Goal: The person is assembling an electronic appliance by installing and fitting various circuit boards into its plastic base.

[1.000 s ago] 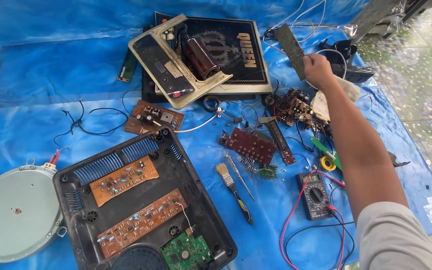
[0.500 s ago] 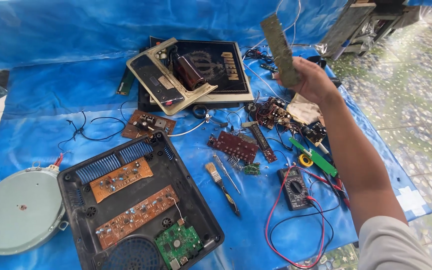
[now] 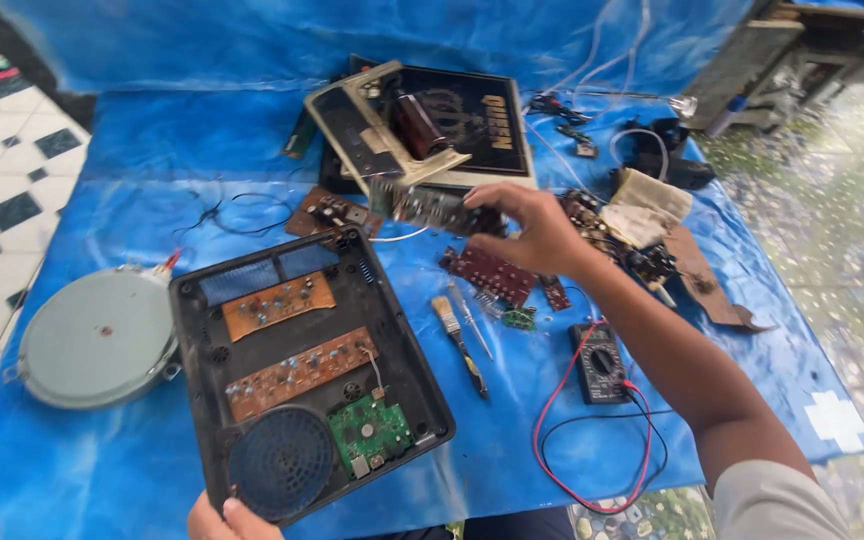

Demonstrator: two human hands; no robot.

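While your left hand (image 3: 224, 518) sits at the near edge of the black open casing (image 3: 304, 372), its fingers curled against the rim though you cannot tell how firmly they grip, the grey round disc (image 3: 97, 338) lies well to the left of them on the blue tarp (image 3: 132, 170). Inside the casing, ahead of those fingers, lie two orange boards and a small green board (image 3: 369, 432). Further right, your right hand (image 3: 532, 228) holds a dark circuit board (image 3: 436, 208) pinched in closed fingers, lifted over the tarp. Judging by this, you are carrying that board across; setting it down would call for a steady lowering onto bare tarp. Just below those fingers lie a red-brown board (image 3: 492, 274) and a small brush (image 3: 459, 345); behind them rests a dark rectangular panel with gold lettering (image 3: 482, 125); to their right, a black multimeter (image 3: 600, 361) with red lead.
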